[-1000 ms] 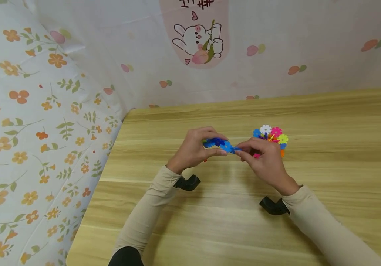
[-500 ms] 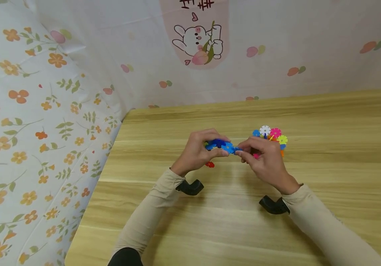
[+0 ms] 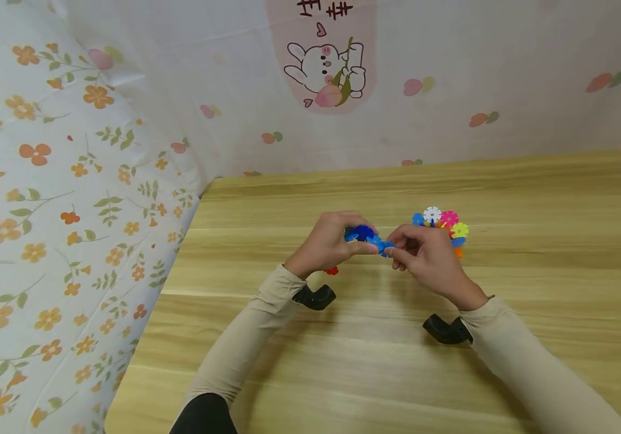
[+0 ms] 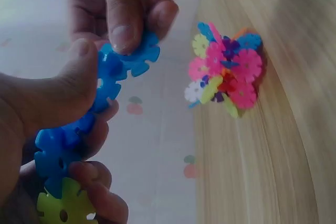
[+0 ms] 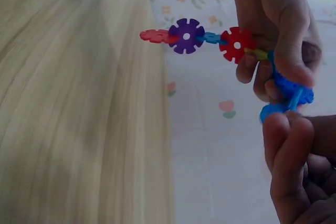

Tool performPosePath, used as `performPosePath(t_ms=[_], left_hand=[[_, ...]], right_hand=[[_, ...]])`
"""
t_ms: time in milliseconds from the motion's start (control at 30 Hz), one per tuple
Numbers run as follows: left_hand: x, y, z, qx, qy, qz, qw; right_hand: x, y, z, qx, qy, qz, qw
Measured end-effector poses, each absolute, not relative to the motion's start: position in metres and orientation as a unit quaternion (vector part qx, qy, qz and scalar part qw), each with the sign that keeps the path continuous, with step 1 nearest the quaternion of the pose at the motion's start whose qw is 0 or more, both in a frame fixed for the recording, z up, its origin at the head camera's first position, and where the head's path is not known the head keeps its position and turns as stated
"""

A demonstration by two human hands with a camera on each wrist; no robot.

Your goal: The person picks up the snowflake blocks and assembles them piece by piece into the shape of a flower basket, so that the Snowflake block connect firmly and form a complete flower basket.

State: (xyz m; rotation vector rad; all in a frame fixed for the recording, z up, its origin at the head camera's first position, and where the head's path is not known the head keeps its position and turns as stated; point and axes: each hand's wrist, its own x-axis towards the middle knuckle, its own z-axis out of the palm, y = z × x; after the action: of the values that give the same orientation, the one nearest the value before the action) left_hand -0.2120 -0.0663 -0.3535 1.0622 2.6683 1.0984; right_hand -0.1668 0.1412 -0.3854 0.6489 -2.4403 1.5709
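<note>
A chain of interlocking notched plastic discs (image 3: 363, 232) is held up between both hands over the table. My left hand (image 3: 325, 242) grips its blue part, thumb against the fingers. In the left wrist view a yellow-green disc (image 4: 65, 208) sits lower along the chain. The right wrist view shows the loose tail, with a purple disc (image 5: 178, 27) between red and blue ones, sticking out past the left hand. My right hand (image 3: 431, 256) pinches a light blue disc (image 4: 144, 59) at the chain's other end. Fingers partly hide how the blue discs join.
A many-coloured cluster of joined discs (image 4: 247, 66) stands on the wooden table (image 3: 533, 253), just behind my right hand. Printed cloth (image 3: 451, 54) hangs along the table's back and left sides. A black curved mount (image 3: 318, 297) sticks out from each wrist.
My left hand has shifted slightly right, towards the right hand, with the chain. The red disc below it shows more than a second ago. My right hand keeps its pinch, nearly in place.
</note>
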Motion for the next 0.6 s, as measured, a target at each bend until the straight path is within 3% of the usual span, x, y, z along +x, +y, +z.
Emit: performPosePath(t_ms=[133, 400, 600], left_hand=[[-0.215, -0.068, -0.353, 0.350, 0.869, 0.346, 0.059], [-0.231, -0.091, -0.349, 0.297, 0.856, 0.407, 0.117], [-0.227, -0.125, -0.372, 0.232, 0.817, 0.496, 0.179]], right_hand=[[-0.168, 0.140, -0.389, 0.217, -0.821, 0.522, 0.078], [-0.177, 0.153, -0.400, 0.133, -0.752, 0.644, -0.048], [-0.175, 0.164, -0.406, 0.108, -0.698, 0.705, -0.065]])
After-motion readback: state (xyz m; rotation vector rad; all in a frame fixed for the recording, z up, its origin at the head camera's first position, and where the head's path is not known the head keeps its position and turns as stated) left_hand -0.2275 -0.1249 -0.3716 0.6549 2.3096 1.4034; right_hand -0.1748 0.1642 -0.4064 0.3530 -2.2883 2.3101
